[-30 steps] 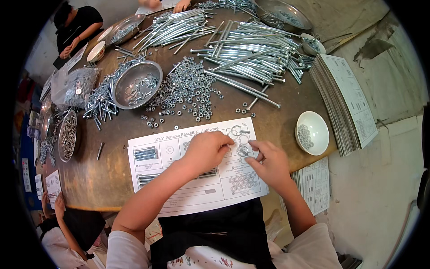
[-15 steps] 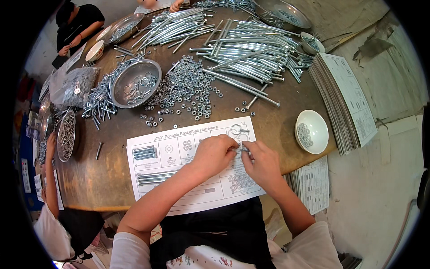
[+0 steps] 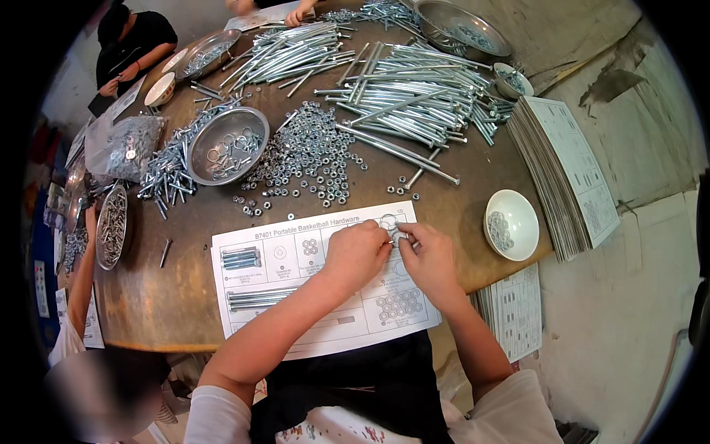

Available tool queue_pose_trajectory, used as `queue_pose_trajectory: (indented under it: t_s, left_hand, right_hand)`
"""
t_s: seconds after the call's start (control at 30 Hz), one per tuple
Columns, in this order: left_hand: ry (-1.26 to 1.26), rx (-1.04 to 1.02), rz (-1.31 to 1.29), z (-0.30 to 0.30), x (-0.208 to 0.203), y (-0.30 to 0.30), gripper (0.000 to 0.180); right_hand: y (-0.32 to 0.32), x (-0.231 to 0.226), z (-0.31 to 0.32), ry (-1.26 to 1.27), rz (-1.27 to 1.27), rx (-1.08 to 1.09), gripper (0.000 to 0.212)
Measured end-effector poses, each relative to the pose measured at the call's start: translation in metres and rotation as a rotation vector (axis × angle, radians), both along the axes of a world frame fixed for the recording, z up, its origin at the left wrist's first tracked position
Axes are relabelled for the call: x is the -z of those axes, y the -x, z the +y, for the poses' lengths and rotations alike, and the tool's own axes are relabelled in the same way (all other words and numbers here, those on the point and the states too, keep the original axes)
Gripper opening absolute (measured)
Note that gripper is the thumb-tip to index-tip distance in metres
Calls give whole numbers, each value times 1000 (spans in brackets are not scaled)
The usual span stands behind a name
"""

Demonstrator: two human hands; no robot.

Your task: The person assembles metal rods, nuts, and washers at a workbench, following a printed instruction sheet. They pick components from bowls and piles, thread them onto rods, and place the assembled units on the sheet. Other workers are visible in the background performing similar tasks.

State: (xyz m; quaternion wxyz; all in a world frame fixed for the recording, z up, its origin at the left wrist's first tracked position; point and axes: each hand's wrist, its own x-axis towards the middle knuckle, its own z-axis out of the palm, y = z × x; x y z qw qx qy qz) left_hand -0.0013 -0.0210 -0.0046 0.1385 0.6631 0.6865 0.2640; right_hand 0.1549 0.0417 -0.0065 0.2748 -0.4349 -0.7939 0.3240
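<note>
Sorting step: left hand [image 3: 356,253] and right hand [image 3: 429,259] pinching small metal rings [image 3: 394,231] together over printed parts sheet [image 3: 296,285] on tabletop [image 3: 185,296]. Next likely needs careful placement onto matching outline.

White short sleeves, black apron, bare forearms

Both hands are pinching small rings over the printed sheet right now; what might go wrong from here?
1. The small metal rings between the left hand and right hand may slip and roll among the loose nuts nearby.
2. The parts sheet overhangs the table edge; a forearm could drag it, shifting what lies on it.
</note>
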Motion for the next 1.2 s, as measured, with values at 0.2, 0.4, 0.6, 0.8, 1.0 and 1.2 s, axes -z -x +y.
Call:
queue_pose_trajectory:
  t_s: [0.2, 0.4, 0.6, 0.8, 1.0, 1.2]
  left_hand:
    - [-38, -75, -70, 7, -6, 11, 19]
    - [41, -7, -71, 30, -1, 21, 24]
    - [165, 45, -211, 43, -12, 32, 13]
    - [14, 221, 106, 25, -3, 37, 13]
    - [-56, 239, 90, 13, -5, 38, 23]
    - [-148, 239, 175, 15, 7, 30, 27]
  right_hand:
    - [-13, -4, 26, -189, -107, -35, 19]
    - [-9, -5, 46, -292, -222, -261, 12]
    - [1, -8, 50, -326, -262, -271, 7]
    - [-4, -3, 50, -361, -188, -356, 7]
    - [-5, 0, 52, -311, -145, -366, 7]
    - [-9, -1, 49, -329, -113, -311, 7]
